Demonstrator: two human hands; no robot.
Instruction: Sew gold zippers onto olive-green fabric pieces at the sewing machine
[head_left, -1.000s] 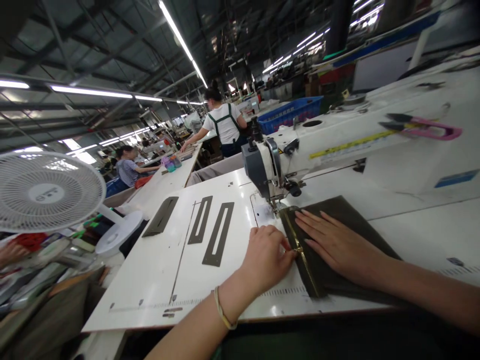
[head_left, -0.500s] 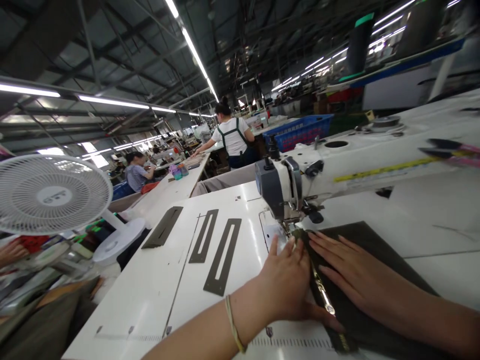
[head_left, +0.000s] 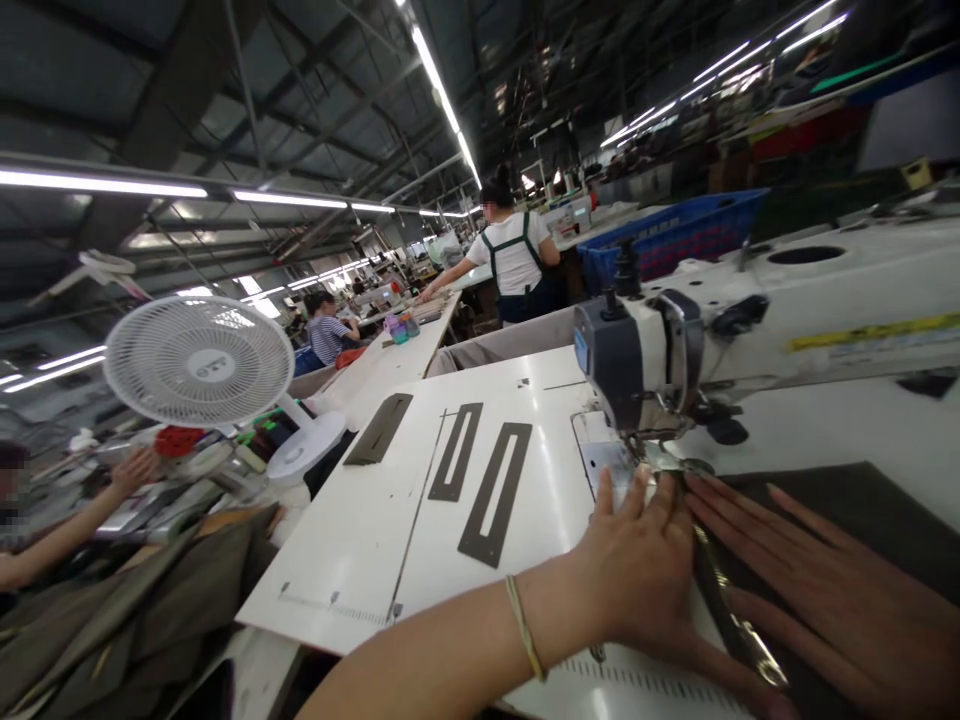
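In the lower right of the frame, the right hand (head_left: 832, 590) is lying flat on a piece of dark cloth (head_left: 862, 500), fingers stretched long and pinching nothing; just beside it, the left hand (head_left: 645, 570) is spreading wide along the cloth's left edge, thumb well apart from the fingers, and how firmly either palm is pressing I cannot tell; between the two hands a gold zip (head_left: 739, 610) is running from the lower right of the frame up toward the needle end of the sewing machine (head_left: 637, 350), right of centre; the cloth is looking light, soft and matt, so it is probably giving easily and creasing if pushed from one point, while the metal teeth are likely staying stiffer and more slippery under the skin; the best hold is seeming to be flat fingers on the cloth either side of the teeth, well short of the needle; farther left, near the middle of the frame, two narrow dark frames (head_left: 495, 500) (head_left: 457, 455) are lying flat on the white table (head_left: 337, 560); beyond, at left, a white fan (head_left: 199, 360) is standing, and at upper centre a person in a white top (head_left: 517, 255) is reaching leftward.
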